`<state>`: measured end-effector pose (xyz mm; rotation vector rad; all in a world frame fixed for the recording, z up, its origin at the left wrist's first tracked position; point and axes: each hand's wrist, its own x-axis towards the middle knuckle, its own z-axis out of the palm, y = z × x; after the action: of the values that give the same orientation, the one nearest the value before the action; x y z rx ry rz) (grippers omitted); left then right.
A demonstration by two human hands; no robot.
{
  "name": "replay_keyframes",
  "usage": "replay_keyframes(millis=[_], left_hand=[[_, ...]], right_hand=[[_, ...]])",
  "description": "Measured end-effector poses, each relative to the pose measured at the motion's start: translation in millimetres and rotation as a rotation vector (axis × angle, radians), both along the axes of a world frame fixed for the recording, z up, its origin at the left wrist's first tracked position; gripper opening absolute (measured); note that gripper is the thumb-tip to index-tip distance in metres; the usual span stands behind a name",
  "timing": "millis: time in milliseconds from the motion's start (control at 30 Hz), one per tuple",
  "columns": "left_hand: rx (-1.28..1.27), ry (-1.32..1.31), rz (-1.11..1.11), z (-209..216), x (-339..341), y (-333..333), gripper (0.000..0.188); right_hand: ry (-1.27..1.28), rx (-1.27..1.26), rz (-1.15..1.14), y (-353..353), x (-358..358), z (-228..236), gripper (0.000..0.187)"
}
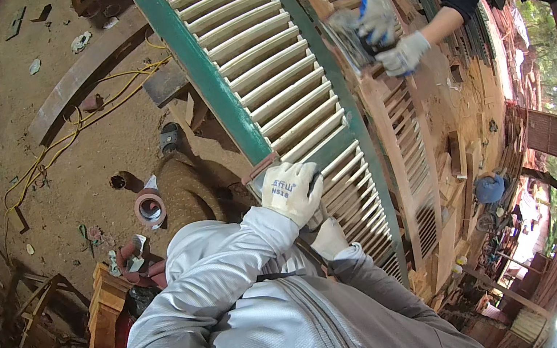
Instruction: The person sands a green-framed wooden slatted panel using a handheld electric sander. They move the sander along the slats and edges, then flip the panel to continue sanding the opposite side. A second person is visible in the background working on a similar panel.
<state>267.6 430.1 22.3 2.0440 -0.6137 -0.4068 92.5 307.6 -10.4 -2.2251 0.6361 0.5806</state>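
Observation:
A louvered wooden shutter [270, 65], with a green painted frame and pale slats, slants across the middle. On its near part rests a belt sander [261, 169] with a reddish-brown belt at its front, mostly hidden by my hands. My left hand [290, 192], in a white glove, is closed over the top of the sander. Lower and to the right, my right hand [328, 239], also gloved, grips its rear part; some of its fingers are hidden. A dark cord passes under my forearm.
Across from me, a co-worker's gloved hands [387, 30] press a blurred tool [348, 40] on a bare-wood shutter [406, 145]. Yellow cord [76, 130], a curved board [85, 77] and a reddish-brown ring [150, 209] lie on the dirt floor. A wooden box [104, 314] stands lower left.

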Motion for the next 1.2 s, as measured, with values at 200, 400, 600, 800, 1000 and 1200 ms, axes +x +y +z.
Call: replay_keyframes(millis=[200, 400, 600, 800, 1000, 1200], left_hand=[[-0.049, -0.046, 0.161, -4, 68, 17, 0.022], [0.038, -0.054, 0.332, -14, 205, 45, 0.028], [0.108, -0.181, 0.434, -24, 355, 84, 0.032], [0.173, -0.295, 0.363, -4, 394, 86, 0.028], [0.167, -0.100, 0.181, -17, 230, 46, 0.029], [0.065, -0.249, -0.097, 0, 37, 3, 0.018]], right_hand=[[-0.078, -0.010, 0.042, 20, 90, 9, 0.091], [-0.029, 0.001, 0.076, 52, 241, 8, 0.043], [-0.264, 0.060, 0.147, 84, 401, -23, 0.021], [-0.157, 0.001, 0.087, 96, 440, -11, 0.043], [-0.176, 0.163, -0.005, 59, 258, -5, 0.059], [-0.175, 0.093, 0.004, 11, 32, -1, 0.073]])
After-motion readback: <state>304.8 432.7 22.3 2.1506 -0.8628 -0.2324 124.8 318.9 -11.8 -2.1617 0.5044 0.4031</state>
